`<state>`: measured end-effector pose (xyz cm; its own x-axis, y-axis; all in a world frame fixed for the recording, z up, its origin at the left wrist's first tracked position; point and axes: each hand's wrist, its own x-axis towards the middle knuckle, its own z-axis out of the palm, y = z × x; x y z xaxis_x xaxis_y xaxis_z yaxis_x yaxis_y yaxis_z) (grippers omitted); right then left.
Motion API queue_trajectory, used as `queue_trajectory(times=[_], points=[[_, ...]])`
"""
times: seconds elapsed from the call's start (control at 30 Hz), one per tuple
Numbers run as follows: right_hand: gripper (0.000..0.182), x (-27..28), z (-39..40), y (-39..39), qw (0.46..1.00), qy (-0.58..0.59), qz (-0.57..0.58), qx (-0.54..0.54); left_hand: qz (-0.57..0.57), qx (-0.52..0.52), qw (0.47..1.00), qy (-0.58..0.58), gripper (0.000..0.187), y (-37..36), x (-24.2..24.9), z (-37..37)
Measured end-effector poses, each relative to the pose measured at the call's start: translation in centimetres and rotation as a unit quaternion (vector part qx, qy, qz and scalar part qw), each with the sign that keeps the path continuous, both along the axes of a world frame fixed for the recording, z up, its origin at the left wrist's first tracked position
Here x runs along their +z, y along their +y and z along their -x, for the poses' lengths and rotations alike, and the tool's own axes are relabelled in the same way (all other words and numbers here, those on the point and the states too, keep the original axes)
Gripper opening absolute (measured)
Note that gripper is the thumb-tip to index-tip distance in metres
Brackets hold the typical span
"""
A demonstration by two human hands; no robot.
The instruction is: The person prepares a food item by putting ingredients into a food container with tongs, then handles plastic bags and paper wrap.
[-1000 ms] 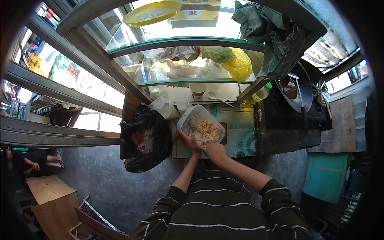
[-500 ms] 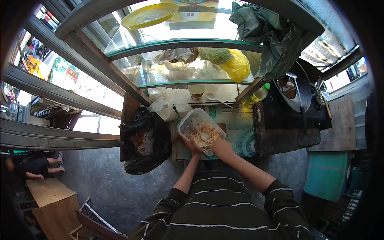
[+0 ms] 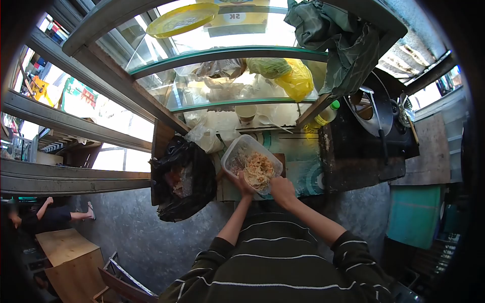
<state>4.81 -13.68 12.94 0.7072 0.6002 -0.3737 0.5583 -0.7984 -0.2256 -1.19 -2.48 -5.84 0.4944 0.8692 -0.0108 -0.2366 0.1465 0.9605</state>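
Note:
A translucent plastic container (image 3: 233, 150) is tilted over the counter in front of me. In it lies a crumbly orange-and-cream food mixture (image 3: 258, 167), heaped toward the near right side. My left hand (image 3: 244, 185) grips the container's near left side, thumb along the wall. At the near right corner, my right hand (image 3: 282, 191) is closed in a fist around what seems to be a spoon handle. The spoon's bowl cannot be made out now, apparently down in the mixture. Behind the container, a paper cup (image 3: 246, 115) stands beside a white plastic spoon (image 3: 273, 122).
A black plastic bag (image 3: 199, 174) sits left of the container. To the right are a wok (image 3: 371, 118) on a dark stove and a bottle with a green cap (image 3: 326, 117). Glass shelves (image 3: 232, 53) rise ahead, holding a yellow bag (image 3: 295, 81). A person (image 3: 55, 212) sits at far left.
The pale spoon bowl that showed in the mixture is no longer visible. My right hand has moved slightly down. At far left, the person's arm has risen and the legs have shifted.

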Motion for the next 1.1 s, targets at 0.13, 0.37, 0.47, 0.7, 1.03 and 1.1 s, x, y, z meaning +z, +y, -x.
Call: queue_trajectory(times=[0.13,0.37,0.47,0.7,1.03,1.1], points=[[0.025,-0.2,0.7,-2.1,0.996,-0.037,-0.068,0.052,0.015,-0.010,1.000,-0.006,0.073,0.2,0.4,0.1],[0.025,6.0,-1.4,-2.3,0.995,-0.023,-0.043,0.083,-0.022,-0.018,0.999,-0.018,0.074,0.6,2.1,-0.1],[0.020,5.3,-1.9,-2.0,0.994,0.043,0.068,0.077,0.006,-0.016,0.999,-0.043,0.075,0.4,1.6,-0.3],[0.016,-0.2,-1.6,1.6,0.996,0.023,0.077,0.041,-0.053,-0.017,0.995,0.087,0.079,0.4,-2.1,-0.1],[0.018,0.1,-0.9,4.3,0.994,0.068,0.082,-0.031,0.029,0.017,0.999,0.004,0.073,1.2,2.9,-1.2],[0.017,0.4,-1.6,4.4,0.994,0.055,0.086,-0.029,0.107,0.020,0.994,-0.020,0.071,1.3,3.6,-1.2]])
